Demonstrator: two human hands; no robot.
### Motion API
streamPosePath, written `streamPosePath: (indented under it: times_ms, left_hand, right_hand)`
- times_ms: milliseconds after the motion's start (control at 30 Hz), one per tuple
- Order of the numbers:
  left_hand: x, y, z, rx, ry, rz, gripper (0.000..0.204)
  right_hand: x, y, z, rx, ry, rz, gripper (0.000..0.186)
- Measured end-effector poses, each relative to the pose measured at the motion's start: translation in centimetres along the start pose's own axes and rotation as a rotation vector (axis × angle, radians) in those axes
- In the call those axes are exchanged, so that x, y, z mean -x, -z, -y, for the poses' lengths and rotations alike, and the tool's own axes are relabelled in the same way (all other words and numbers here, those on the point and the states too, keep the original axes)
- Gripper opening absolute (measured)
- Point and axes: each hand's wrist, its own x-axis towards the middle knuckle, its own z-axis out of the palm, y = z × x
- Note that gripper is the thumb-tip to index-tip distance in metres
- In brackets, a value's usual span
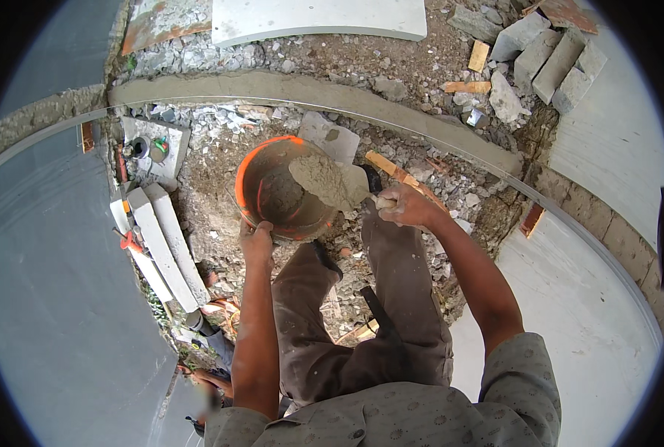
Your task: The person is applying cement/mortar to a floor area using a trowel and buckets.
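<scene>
Plainly, the bucket (251, 179) is the nearest thing to both hands: it sits ahead of the knees, its orange rim tipped so that we look into its mouth, and grey mortar lies at the bottom. Over its right side we see a trowel (385, 202) heaped with a thick load of wet mortar (321, 179), the heap reaching in across the opening. The right hand (408, 206) is closed around the trowel's handle. The left hand (257, 242) is curled over the near edge of the bucket, fingers bent at the rim, with nothing else in its grasp that we can make out.

Around the bucket we find broken rubble, and just beyond it a flat grey slab (332, 136). To the right of the trowel a wooden strip (393, 168) lies aslant on the stones. Farther out, we follow a long band of mortar (272, 86) across the ground, a thin pale line along its near edge. To the left we count long pale blocks (174, 242) lying side by side, a red-handled tool (131, 241) next to them. At the upper right we see grey blocks (555, 63) leaning together, and at the lower left part of another person (214, 381).
</scene>
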Motion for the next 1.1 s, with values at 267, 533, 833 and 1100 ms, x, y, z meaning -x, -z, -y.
streamPosePath:
  times_ms: [267,533,833,1100]
  left_hand:
    - [-8.5,-1.0,2.3,-0.163,-0.082,0.145,0.038]
    - [-12.0,0.6,2.5,-0.439,-0.441,0.097,0.042]
    - [-14.5,0.5,1.6,-0.521,-0.641,0.145,0.040]
    - [-13.7,0.0,1.3,-0.501,-0.684,0.183,0.039]
  right_hand:
    - [-4.6,7.0,-9.1,-0.084,-0.241,-0.393,0.050]
    - [-8.1,11.1,-10.8,0.900,-0.033,-0.688,0.033]
    - [-6.3,5.3,-10.1,1.025,0.027,-0.932,0.020]
    - [-10.6,8.1,-7.5,1.120,-0.294,-0.831,0.018]
